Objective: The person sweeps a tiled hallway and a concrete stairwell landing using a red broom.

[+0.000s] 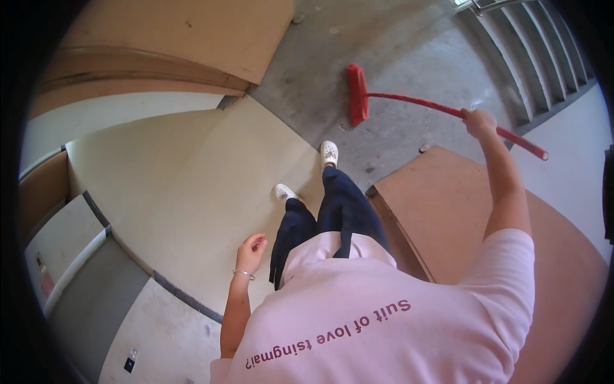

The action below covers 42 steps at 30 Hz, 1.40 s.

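Observation:
My right hand [478, 124] is closed around the red handle of a broom [415, 100], near its upper end, out to the right. The broom's red head [357, 96] rests with its bristles at the grey concrete floor [307, 62], just beyond the doorway. My left hand [251, 253] hangs beside my hip with its fingers loosely curled and holds nothing; a bracelet is on that wrist. Below, my feet in white clogs [329, 152] stand by the line where the cream floor [182, 177] meets the concrete.
Brown door leaves stand at the upper left [172, 29] and at the right [441, 201]. Grey stairs [523, 57] with a metal rail lie at the upper right. At the left are a pale wall [153, 331] with a socket and another doorway. Small bits of debris [424, 148] lie on the concrete.

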Available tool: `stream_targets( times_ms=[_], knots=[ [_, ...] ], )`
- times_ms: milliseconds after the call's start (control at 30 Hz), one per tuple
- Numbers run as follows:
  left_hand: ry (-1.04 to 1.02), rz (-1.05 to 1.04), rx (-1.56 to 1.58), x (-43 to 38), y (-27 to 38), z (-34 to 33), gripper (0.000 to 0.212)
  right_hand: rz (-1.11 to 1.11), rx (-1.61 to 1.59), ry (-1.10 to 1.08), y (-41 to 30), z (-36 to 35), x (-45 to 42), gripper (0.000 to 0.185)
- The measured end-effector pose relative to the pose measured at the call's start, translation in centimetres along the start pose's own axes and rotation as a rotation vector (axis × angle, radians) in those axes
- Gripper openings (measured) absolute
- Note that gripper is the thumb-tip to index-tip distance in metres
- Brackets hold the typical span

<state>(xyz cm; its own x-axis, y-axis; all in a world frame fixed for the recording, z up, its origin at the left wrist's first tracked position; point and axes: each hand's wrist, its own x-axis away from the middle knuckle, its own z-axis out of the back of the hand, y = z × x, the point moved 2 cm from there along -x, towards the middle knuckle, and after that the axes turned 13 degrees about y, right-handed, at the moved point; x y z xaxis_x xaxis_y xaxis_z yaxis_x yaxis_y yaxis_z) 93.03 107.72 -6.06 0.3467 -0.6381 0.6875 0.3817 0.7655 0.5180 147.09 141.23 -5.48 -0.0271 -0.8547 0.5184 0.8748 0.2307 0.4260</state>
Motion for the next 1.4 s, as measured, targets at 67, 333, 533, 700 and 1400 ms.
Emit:
stream_targets(
  times_ms=[67,333,533,700,1400],
  knots=[
    [-0.01,-0.014,0.011,-0.6,0.9,-0.4,0.022,0.052,0.02,0.046,1.7,0.8,0.2,0.022],
    [-0.04,-0.008,-0.094,-0.4,1.5,-1.5,0.021,0.104,-0.436,-0.002,-5.3,2.4,-1.4,0.026],
    [-0.069,-0.04,-0.048,-0.2,2.7,0.1,0.021,-0.012,-0.501,-0.12,-15.5,-1.5,-5.1,0.026],
    [-0.1,-0.038,-0.133,-1.4,0.9,2.6,0.021,-0.238,-0.469,-0.101,-8.9,-5.8,-2.0,0.023],
    [-0.406,-0.653,-0.66,-19.4,10.9,9.2,0.021,-1.138,-1.518,-0.317,-51.5,-15.7,46.1,0.032]
  ],
)
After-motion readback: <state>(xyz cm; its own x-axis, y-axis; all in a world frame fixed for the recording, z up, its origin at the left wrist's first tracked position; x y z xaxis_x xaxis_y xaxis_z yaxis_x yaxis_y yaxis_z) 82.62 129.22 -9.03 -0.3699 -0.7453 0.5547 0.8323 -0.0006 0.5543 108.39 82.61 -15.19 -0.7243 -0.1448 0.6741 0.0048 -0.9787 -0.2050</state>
